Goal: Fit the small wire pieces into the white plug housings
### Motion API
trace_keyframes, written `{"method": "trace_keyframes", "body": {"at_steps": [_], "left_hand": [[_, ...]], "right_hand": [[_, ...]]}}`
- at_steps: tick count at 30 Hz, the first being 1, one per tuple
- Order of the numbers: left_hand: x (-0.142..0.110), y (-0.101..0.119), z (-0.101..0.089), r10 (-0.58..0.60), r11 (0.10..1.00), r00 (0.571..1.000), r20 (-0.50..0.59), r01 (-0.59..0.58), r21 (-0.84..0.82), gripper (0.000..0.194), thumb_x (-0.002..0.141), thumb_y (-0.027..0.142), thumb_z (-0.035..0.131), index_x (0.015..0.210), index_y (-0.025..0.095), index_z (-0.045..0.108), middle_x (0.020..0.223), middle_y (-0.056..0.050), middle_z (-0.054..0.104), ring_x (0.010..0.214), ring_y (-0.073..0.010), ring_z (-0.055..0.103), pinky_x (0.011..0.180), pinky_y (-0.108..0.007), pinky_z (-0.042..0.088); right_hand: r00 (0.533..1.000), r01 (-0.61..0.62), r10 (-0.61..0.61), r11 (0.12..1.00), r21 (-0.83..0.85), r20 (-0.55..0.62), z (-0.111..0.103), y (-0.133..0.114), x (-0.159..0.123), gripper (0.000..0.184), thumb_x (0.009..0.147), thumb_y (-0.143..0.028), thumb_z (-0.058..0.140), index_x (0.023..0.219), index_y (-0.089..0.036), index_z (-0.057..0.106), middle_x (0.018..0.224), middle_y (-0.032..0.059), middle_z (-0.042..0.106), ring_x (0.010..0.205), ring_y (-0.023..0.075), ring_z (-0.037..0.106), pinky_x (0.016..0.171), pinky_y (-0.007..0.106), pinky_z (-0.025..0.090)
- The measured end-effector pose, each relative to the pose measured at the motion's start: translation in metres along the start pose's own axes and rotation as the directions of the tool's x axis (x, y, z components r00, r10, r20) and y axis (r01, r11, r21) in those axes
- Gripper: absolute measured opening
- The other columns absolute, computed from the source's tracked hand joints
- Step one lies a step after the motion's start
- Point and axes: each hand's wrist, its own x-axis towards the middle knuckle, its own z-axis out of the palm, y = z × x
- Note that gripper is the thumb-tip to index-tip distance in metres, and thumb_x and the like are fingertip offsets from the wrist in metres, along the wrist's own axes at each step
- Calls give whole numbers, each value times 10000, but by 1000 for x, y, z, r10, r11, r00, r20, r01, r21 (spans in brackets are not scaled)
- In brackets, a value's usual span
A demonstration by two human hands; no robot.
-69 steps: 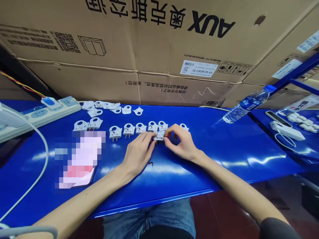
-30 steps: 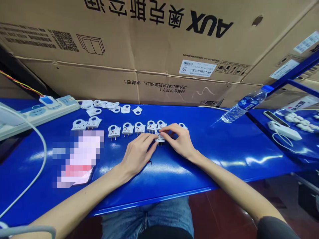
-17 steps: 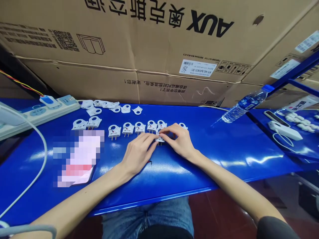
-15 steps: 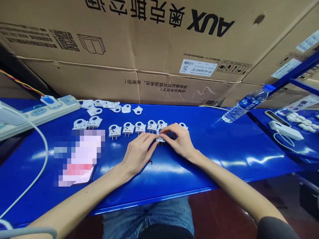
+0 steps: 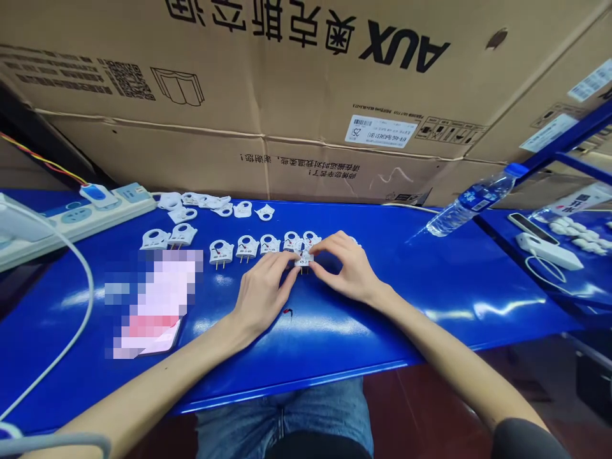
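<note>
Between my hands, a white two-pin plug [image 5: 304, 260] is pinched by the fingertips of my left hand [image 5: 264, 287] and my right hand [image 5: 342, 266], its brass pins pointing toward me. A row of similar white plugs [image 5: 247, 247] with brass pins lies just beyond and left of my left fingers. My right hand partly hides a white plug part [image 5: 352, 240] behind it. Several pinless white plug shells [image 5: 210, 203] lie farther back on the blue workbench [image 5: 382, 306].
A power strip [image 5: 81, 220] with a white cable sits at the far left. A pixelated phone [image 5: 153, 306] lies left of my left hand. A water bottle [image 5: 471, 207] rests at the back right, before stacked cardboard boxes [image 5: 287, 83]. A tiny red-wired part [image 5: 287, 312] lies near my left wrist.
Both hands have shifted slightly toward the back of the bench, carrying the pinched plug with them. My fingers have changed position on it, and it still sits between both hands.
</note>
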Motion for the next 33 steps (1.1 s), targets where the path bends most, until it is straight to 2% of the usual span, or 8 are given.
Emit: {"method": "trace_keyframes", "body": {"at_steps": [7, 13, 19, 24, 28, 33], "left_hand": [[0, -2, 1, -27, 999, 999, 19, 28, -34, 168, 1052, 310, 521, 1147, 225, 630, 1067, -32, 745, 987, -196, 706, 862, -327, 540], [-1, -4, 3, -77, 992, 997, 14, 78, -102, 317, 1034, 331, 552, 1334, 228, 556, 1142, -43, 750, 958, -185, 726, 842, -334, 574], [0, -3, 1, -82, 992, 996, 31, 85, -96, 259, 1039, 336, 531, 1270, 237, 595, 1132, -53, 748, 986, -199, 737, 921, -374, 584], [0, -2, 2, -86, 992, 996, 21, 88, -90, 263, 1035, 344, 532, 1273, 240, 577, 1140, -52, 752, 977, -200, 745, 882, -368, 594], [0, -2, 3, -86, 993, 996, 2, 86, -86, 267, 1031, 329, 542, 1282, 240, 559, 1110, -30, 758, 954, -184, 737, 831, -338, 586], [0, 1, 0, -42, 998, 997, 57, 44, -37, 195, 1047, 305, 486, 1187, 225, 595, 1032, -28, 741, 882, -174, 706, 785, -323, 551]], "right_hand": [[996, 55, -48, 994, -94, 74, 5, 0, -3, 155, 1008, -280, 598, 1115, -230, 698, 1088, 81, 749, 955, 242, 642, 834, 396, 545], [996, 93, -90, 987, -135, 26, 8, 2, -5, 156, 1023, -274, 596, 1099, -223, 723, 1050, 83, 767, 928, 232, 657, 798, 369, 550], [994, 108, -108, 981, -163, 8, 8, 2, -6, 156, 1024, -273, 599, 1099, -225, 728, 1035, 72, 771, 914, 221, 660, 797, 359, 551], [995, 103, -101, 977, -187, 18, 5, 3, -5, 165, 1029, -273, 593, 1104, -222, 731, 1046, 74, 762, 937, 216, 650, 820, 353, 549], [998, 28, -40, 966, -257, -39, -6, 10, -1, 165, 1029, -298, 596, 1103, -241, 733, 1054, 65, 757, 969, 231, 633, 853, 374, 544], [990, -129, 100, 922, -366, -98, -26, 31, 4, 179, 1022, -319, 593, 1072, -231, 741, 1040, 69, 753, 974, 261, 599, 845, 389, 516]]}}
